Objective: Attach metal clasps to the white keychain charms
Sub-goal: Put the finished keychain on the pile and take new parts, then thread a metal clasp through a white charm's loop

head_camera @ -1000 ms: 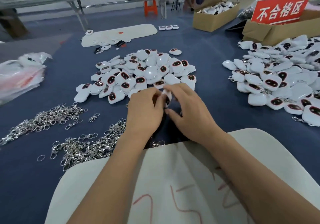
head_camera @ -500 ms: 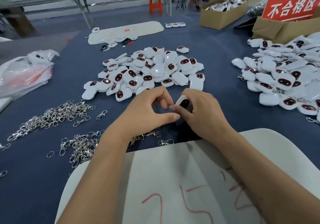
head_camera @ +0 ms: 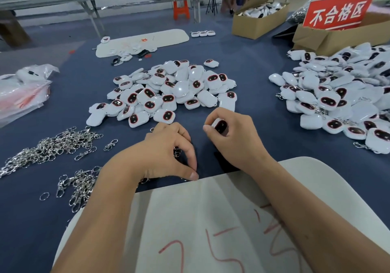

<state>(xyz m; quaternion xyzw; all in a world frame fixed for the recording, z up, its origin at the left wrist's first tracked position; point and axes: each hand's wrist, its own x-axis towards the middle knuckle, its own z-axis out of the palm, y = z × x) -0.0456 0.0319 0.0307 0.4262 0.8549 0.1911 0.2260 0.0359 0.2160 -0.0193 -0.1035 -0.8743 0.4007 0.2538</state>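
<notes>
Your right hand (head_camera: 236, 139) pinches one white charm (head_camera: 220, 125), fingers clamped on it, at 12 o'clock above the bench (head_camera: 263, 78). Your left hand (head_camera: 166, 152) curls fingers over loose metal clasps (head_camera: 177, 151); its grip cannot be told. Charm pile (head_camera: 168, 91) at 11 o'clock.

Bare blue desk (head_camera: 253, 78) is lying open between the middle heap of white charms (head_camera: 168, 91) and the right heap (head_camera: 341, 95), giving a lane running away from the person. Near the left hand (head_camera: 162, 156), tangled metal clasps (head_camera: 52, 146) are crowding the left side. A white sheet (head_camera: 211, 220) is covering the near edge. Cardboard boxes (head_camera: 259, 21) are closing off the far right corner, and a plastic bag (head_camera: 23, 91) is blocking the far left.
</notes>
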